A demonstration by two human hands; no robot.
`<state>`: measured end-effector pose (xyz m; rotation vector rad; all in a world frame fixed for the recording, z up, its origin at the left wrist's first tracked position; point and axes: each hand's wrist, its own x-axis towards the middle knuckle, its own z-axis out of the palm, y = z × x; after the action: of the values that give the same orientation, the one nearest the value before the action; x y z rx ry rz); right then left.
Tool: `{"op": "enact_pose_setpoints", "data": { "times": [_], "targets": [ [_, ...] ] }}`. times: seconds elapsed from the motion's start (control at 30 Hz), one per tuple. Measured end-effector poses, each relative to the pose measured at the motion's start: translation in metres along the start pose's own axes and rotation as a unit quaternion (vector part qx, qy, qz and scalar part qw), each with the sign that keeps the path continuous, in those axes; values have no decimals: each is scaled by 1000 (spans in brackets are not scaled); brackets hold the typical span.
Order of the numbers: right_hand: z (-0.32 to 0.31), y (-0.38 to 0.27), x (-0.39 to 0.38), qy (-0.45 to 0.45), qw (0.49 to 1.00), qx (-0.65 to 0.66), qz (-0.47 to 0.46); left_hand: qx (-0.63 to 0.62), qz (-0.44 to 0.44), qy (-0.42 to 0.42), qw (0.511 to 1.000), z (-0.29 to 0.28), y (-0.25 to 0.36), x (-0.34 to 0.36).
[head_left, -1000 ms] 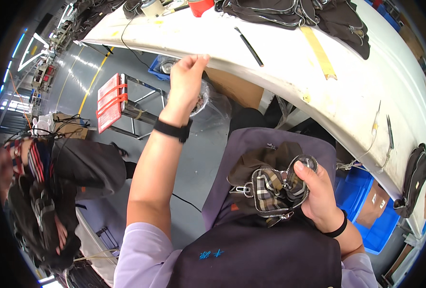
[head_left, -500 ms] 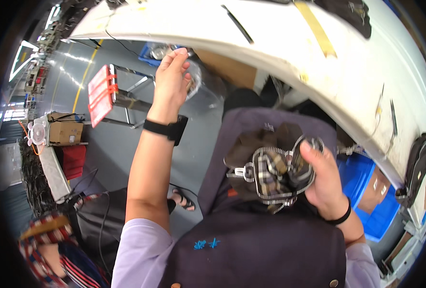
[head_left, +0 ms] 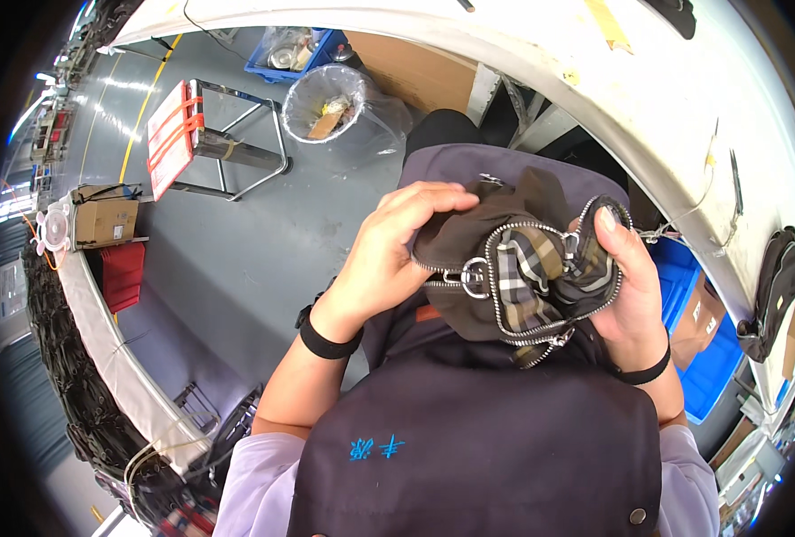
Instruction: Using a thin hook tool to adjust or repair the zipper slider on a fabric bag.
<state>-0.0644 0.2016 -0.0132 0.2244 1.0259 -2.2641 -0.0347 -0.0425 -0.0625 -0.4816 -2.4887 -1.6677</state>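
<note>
A dark brown zippered pouch (head_left: 469, 233) rests over my lap, its open zipper baring a plaid lining (head_left: 536, 268). Metal zipper teeth and pulls edge the opening. On its right side my right hand (head_left: 632, 282) is closed around the rim, the thumb on top near the lining. At the pouch's left side, my left hand (head_left: 396, 242) grips the fabric with fingers bent over the upper part; its thumb is hidden. A dark apron (head_left: 496, 430) covers my front beneath it.
The white table (head_left: 541, 45) curves along the far and right side, with a black pouch (head_left: 773, 291) at its right edge. A lined waste bin (head_left: 303, 125), a stool (head_left: 236, 152) and a blue crate (head_left: 326, 49) stand on the floor. Another blue bin (head_left: 711, 376) is at right.
My left hand has come down from the raised position at the upper left and taken hold of the pouch's left side. My right hand keeps its grip. The view has shifted.
</note>
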Motion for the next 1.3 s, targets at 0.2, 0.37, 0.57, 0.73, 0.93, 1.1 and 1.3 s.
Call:
{"op": "enact_pose_setpoints", "data": {
  "times": [0.2, 0.37, 0.57, 0.73, 0.93, 1.1, 1.3],
  "targets": [
    [2, -17, -1, 162, 883, -333, -288, -2, 50, 121, 991, 14, 43, 10],
    [22, -12, -23, 23, 589, -659, -468, -80, -26, 187, 979, 31, 55, 30],
    [24, -2, 5, 67, 549, -681, -479, -210, -64, 164, 962, 46, 77, 37],
    [9, -10, 21, 6, 567, -640, -519, 150, 121, 169, 967, 22, 73, 42],
    [19, -13, 1, -78, 797, -492, -342, 128, 187, 39, 973, -12, 61, 43],
    [30, -14, -5, -171, 953, -219, -124, -498, -244, -99, 826, 5, 59, 17],
    [21, 0, -8, -154, 943, -279, -93, -397, -186, -64, 896, 1, 59, 8]
  ]
}}
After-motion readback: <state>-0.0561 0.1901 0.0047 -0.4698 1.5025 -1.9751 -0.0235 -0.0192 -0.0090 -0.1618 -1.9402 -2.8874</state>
